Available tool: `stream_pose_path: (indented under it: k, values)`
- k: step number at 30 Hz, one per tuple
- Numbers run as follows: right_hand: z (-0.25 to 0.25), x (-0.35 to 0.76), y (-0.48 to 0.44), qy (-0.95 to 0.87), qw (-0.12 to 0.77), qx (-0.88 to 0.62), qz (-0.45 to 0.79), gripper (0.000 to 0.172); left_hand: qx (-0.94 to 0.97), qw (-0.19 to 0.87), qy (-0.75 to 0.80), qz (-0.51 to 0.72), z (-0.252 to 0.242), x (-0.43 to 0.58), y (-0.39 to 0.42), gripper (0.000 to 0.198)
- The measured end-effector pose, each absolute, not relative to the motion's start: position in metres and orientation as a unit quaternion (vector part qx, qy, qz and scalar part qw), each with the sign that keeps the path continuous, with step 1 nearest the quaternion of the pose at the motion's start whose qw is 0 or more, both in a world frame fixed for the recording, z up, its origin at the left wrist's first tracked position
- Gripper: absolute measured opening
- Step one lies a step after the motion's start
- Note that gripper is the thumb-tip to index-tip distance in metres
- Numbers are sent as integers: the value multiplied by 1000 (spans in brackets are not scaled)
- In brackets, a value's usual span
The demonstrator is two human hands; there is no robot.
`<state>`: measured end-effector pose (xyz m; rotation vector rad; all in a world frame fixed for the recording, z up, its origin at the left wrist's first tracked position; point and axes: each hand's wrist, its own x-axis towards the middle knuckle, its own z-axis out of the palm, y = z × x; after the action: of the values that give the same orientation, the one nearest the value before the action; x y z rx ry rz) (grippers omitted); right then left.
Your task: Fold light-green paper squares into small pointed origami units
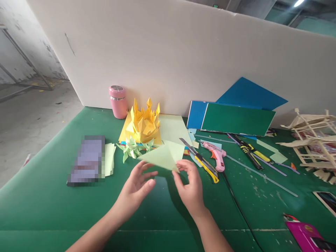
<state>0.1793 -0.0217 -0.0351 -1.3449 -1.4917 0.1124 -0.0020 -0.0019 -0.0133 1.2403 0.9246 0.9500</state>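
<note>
A pale green sheet of paper (164,155), creased and pointed at its left, is held above the green table. My right hand (189,185) pinches its lower right corner between thumb and fingers. My left hand (138,187) is beside the paper's lower left edge, its fingers apart and curved, with the thumb free of the paper. Just behind the paper lie light green folded paper flowers (132,148). Beyond them a yellow folded-paper crown (144,122) stands on orange-yellow paper.
Right of my hands lie a yellow cutter (207,169) and a pink glue gun (217,157) with its black cord. A pink flask (118,103) stands at the back. Left are a blurred dark rectangular object (88,159) and green slips (109,161). A wooden stick model (315,140) sits far right.
</note>
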Motion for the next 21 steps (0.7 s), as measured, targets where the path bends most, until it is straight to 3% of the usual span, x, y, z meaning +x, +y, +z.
stream_pose_path:
  k: [7,11,21]
  values:
    - [-31,162,-32,-727,481,-482,87,45,342,788,327,393,0,-9,10,52]
    - [-34,162,-32,-710,486,-501,93,46,289,822,317,375,1,-9,14,54]
    - [-30,162,-31,-732,484,-478,26,53,143,861,303,384,7,-7,16,36]
